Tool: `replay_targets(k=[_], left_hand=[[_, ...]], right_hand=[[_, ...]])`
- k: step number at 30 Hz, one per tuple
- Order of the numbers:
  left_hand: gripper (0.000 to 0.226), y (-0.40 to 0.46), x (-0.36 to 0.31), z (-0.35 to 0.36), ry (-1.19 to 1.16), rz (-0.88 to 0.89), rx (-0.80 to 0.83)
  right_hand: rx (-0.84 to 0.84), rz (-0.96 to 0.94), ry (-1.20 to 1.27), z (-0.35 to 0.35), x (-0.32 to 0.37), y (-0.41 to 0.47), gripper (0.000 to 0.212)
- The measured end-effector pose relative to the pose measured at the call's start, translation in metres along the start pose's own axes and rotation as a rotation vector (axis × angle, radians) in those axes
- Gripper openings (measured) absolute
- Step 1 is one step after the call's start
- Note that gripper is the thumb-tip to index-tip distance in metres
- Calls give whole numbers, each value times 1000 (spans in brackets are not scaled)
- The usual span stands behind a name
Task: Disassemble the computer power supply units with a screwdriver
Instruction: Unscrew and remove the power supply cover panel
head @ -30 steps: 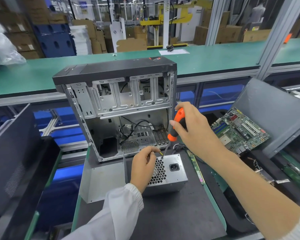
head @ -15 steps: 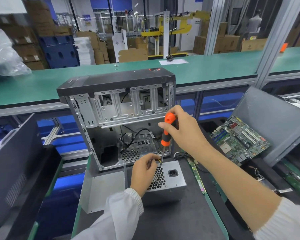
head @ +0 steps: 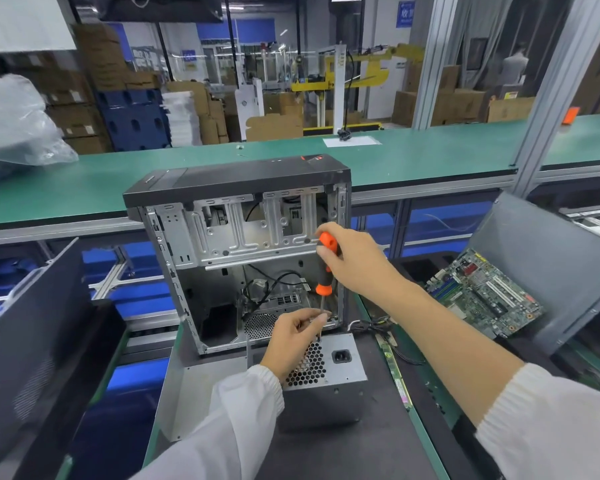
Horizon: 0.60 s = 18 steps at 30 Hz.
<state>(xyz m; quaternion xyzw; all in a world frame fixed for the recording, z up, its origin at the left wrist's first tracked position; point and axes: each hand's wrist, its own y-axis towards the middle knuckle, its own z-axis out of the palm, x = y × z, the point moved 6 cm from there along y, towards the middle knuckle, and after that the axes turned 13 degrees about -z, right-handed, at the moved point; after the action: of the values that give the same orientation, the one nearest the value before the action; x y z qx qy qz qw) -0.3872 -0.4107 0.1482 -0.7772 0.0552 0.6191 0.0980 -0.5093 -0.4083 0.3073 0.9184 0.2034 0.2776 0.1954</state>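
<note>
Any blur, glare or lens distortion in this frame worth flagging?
Head view: wide-angle bowing bends the green conveyor and the side posts; light is even, with no harsh glare; the hands, the screwdriver and the power supply are sharp; the far left edge smears.

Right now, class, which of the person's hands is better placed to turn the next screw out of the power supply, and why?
Right. The right hand grips the screwdriver above the power supply; the left hand steadies its shaft near the tip.
</note>
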Motion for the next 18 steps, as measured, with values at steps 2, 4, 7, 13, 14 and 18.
replay_targets(k=[2,4,7,13,14,18], left_hand=[[14,4,0,3,0,6,-16],[16,5,2,3,0,18,-46],[13,8,8,-1,-36,8,-64],[6,14,14,-3,-93,-40,-71],[7,17,16,-4,-103,-51,-74],[15,23,21,-6,-134,-80,-59]], right_hand=[[-95,34,-28,-1,-2,1,29],[-199,69,2,0,0,1,33],[-255,44,-101,3,10,1,41],[-255,9,15,2,11,0,29],[-222,-7,47,4,12,0,27],[-15,-27,121,19,14,3,26]])
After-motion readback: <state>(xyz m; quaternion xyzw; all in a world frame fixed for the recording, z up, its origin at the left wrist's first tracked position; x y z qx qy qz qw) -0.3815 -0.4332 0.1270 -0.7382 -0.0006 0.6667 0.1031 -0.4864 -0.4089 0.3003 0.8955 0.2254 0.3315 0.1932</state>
